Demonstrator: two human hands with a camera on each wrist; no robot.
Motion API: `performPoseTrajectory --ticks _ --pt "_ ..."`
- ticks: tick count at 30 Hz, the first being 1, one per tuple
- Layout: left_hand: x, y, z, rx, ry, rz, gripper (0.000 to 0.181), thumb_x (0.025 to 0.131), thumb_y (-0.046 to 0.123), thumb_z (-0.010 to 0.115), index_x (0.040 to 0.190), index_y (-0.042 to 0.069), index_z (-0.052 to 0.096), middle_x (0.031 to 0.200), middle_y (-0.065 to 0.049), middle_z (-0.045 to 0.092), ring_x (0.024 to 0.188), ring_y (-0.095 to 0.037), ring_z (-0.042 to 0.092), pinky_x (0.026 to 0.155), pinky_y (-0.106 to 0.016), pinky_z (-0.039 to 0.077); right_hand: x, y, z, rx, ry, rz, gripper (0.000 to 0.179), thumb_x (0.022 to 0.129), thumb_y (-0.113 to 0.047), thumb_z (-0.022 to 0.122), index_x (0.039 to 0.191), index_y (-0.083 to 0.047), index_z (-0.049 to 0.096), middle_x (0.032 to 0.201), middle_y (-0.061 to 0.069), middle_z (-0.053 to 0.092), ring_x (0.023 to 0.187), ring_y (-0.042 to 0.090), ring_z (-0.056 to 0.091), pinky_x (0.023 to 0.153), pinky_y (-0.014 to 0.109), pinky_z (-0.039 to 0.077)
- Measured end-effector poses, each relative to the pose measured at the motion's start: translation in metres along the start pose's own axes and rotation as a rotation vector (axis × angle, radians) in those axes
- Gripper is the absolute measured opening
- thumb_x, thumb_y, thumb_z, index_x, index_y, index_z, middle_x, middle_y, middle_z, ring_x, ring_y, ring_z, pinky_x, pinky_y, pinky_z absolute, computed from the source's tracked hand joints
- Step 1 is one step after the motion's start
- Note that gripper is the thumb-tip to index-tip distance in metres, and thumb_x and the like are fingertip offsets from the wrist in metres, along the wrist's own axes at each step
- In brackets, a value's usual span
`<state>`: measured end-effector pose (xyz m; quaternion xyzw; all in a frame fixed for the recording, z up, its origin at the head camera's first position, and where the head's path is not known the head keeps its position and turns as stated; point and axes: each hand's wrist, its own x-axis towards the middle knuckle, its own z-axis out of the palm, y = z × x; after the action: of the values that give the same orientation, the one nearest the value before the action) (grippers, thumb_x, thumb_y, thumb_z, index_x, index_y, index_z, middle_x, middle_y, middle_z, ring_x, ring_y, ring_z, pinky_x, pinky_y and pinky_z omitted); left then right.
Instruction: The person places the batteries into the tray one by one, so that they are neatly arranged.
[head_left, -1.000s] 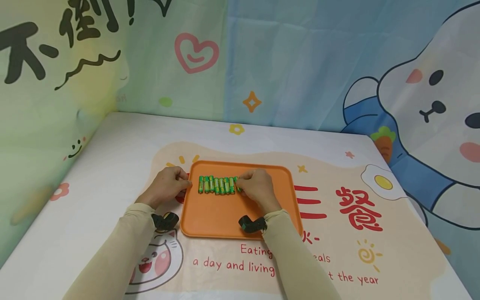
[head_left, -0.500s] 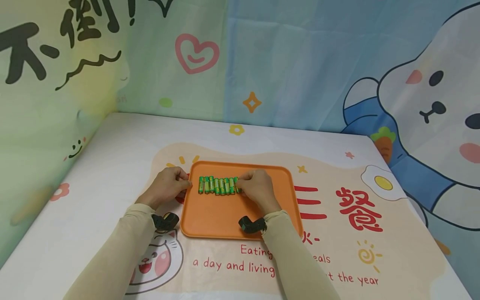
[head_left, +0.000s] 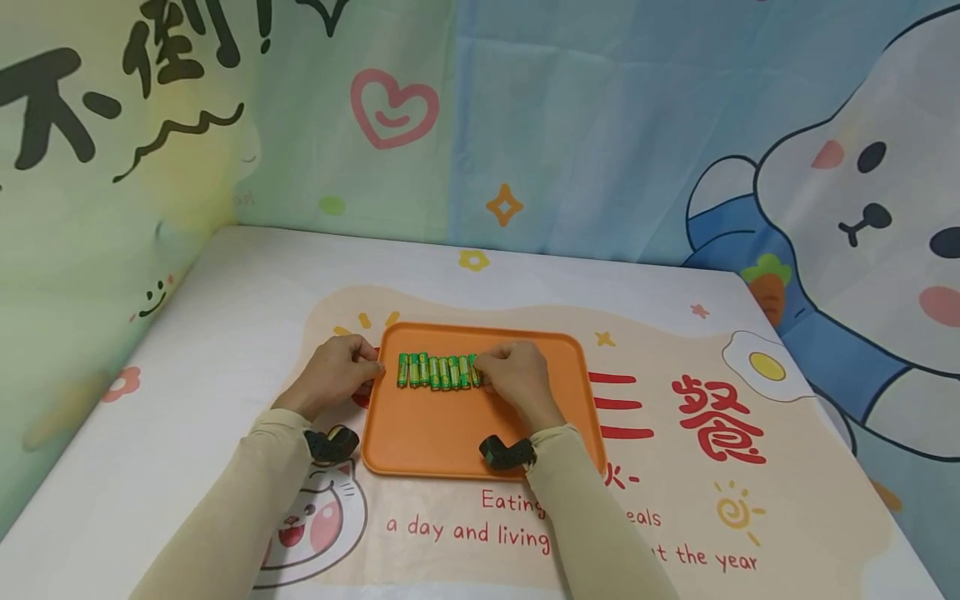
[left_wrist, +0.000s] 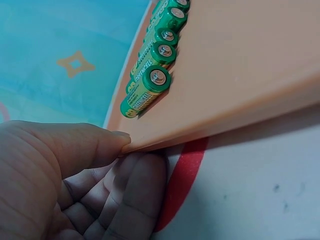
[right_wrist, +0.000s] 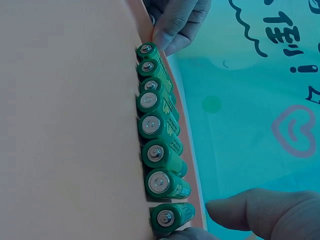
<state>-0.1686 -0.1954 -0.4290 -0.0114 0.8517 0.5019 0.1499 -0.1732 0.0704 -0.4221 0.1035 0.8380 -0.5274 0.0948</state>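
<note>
An orange tray [head_left: 427, 437] bears a row of green batteries [head_left: 444, 373], side by side near its far edge. My left hand [head_left: 335, 372] pinches the tray's left rim, thumb on top and curled fingers below in the left wrist view. Over the right end of the row is my right hand [head_left: 519, 375]. In the right wrist view its thumb [right_wrist: 250, 212] stands a little apart from the end battery [right_wrist: 172, 217], while a finger lies close against that battery's outer side. Some battery ends show a raised button, others a flat face.
Under the tray lies a printed cloth [head_left: 712, 500] with lettering and cartoon figures. A cartoon curtain [head_left: 570, 125] rises behind the table and along its left side. Black wrist straps [head_left: 506, 452] sit at both cuffs.
My right hand has shifted very slightly right and nearer, so more of the end battery shows. The left hand stays at the tray's rim.
</note>
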Motion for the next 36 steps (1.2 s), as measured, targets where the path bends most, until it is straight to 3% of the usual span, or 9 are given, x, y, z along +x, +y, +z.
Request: performPoseTrajectory --ticks 11,20,27,33,36 --pt "0.002 -0.002 0.003 -0.012 0.013 0.029 0.016 0.101 0.009 0.063 0.109 -0.004 0.062 0.092 -0.014 0.069 0.072 -0.017 0.07 0.065 -0.031 0.061 0.005 0.007 -0.002 0.095 0.006 -0.024 0.016 0.09 -0.015 0.069 0.096 -0.004 0.079 0.091 0.011 0.072 0.076 0.02 0.071 0.07 0.03 0.062" --pt "0.009 -0.004 0.009 0.03 0.035 0.084 0.017 0.1 0.01 0.064 0.11 -0.004 0.063 0.087 -0.012 0.071 0.065 -0.014 0.067 0.063 -0.029 0.058 0.0 0.014 -0.013 0.192 -0.019 -0.003 0.021 0.094 -0.017 0.07 0.106 -0.002 0.076 0.101 0.013 0.072 0.089 0.023 0.072 0.081 0.033 0.063" --pt "0.011 0.004 0.006 0.07 0.039 0.075 0.018 0.101 0.009 0.064 0.114 -0.004 0.063 0.094 -0.015 0.07 0.068 -0.016 0.069 0.065 -0.029 0.058 -0.001 0.014 -0.038 0.057 -0.057 -0.004 0.03 0.097 -0.034 0.07 0.113 -0.01 0.076 0.102 0.008 0.071 0.089 0.023 0.067 0.075 0.03 0.056" --pt "0.013 0.013 -0.009 0.091 0.009 0.082 0.022 0.102 0.007 0.06 0.118 -0.008 0.063 0.101 -0.019 0.07 0.077 -0.019 0.072 0.071 -0.031 0.061 0.006 0.001 -0.078 -0.067 -0.046 -0.095 0.036 0.102 -0.035 0.066 0.127 -0.008 0.07 0.121 0.013 0.069 0.102 0.032 0.065 0.088 0.04 0.056" --pt "0.013 0.021 -0.027 0.186 0.084 0.137 0.026 0.105 0.014 0.058 0.12 -0.006 0.064 0.105 -0.021 0.07 0.085 -0.025 0.069 0.076 -0.035 0.059 0.012 -0.009 -0.102 -0.207 0.027 -0.137 0.047 0.103 -0.045 0.063 0.134 -0.01 0.067 0.132 0.014 0.065 0.115 0.035 0.061 0.097 0.049 0.054"
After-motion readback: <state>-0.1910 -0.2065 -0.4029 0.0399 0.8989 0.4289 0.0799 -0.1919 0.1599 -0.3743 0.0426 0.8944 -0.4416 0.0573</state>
